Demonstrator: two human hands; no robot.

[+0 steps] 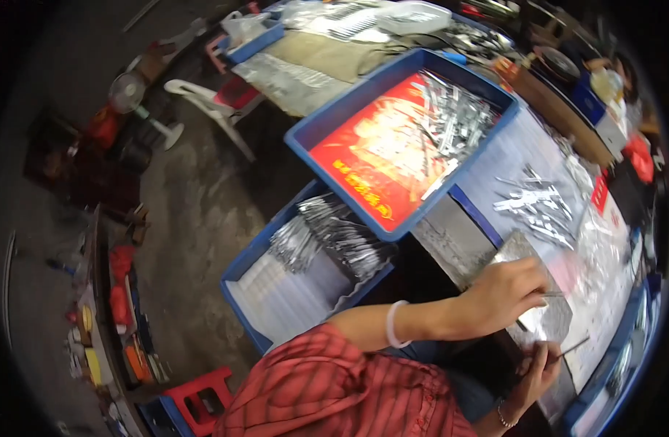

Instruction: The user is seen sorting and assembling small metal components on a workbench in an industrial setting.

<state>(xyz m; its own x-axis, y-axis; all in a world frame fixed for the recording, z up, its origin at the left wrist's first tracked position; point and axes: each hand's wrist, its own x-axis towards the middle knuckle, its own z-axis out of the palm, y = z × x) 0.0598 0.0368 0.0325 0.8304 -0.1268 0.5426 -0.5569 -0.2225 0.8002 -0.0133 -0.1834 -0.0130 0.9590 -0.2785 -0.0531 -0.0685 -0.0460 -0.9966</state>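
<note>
My left hand [506, 295], with a pale bangle on its wrist, reaches over a shiny silver plate [553, 323] with cut corners. Its fingers are pinched at a short thin metal piece [553, 294]. Close below it, beside the plate's near edge, my right hand [540, 370] wears a beaded bracelet. A thin dark rod [575, 347] sticks out from its closed fingers toward the right. Past the plate, a loose pile of slim silver metal strips [535, 207] lies on the table.
A blue tray [305, 142] with a red printed lining holds metal pieces and overhangs the table. Below it, a blue crate [240, 306] holds bundled metal strips. Plastic bags [600, 247] lie at right; a red stool [203, 397] and white chair [210, 109] stand left.
</note>
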